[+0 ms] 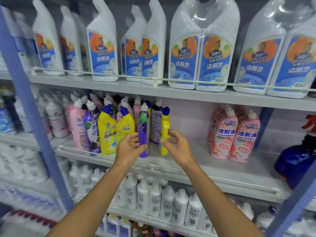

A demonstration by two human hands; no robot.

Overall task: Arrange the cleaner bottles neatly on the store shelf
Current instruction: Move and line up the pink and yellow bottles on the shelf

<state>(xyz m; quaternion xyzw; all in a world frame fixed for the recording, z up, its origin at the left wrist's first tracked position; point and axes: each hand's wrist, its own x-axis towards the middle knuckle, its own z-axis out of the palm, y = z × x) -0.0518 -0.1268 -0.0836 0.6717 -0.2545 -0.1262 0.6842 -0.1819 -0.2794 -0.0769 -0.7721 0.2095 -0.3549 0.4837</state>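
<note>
- Standing at the front of the middle shelf (196,161), the purple bottle (143,134) is turning its narrow edge to the camera, between the yellow bottle (107,132) group on its left and a lone yellow bottle (164,132) on its right.
- Closing around the purple bottle's lower body, the left hand (128,149) is wrapping it with thumb in front and fingers curling behind.
- Hovering just beside the lone yellow bottle, the right hand (177,147) is keeping its fingers apart and loosely curled, clamped on nothing.
- Judging by the look, these are stiff plastic bottles, full and fairly heavy, smooth and likely slippery on the label.
- Gripping low on the broad body, not the angled neck, is looking safest, since tall slim bottles tip easily.
</note>
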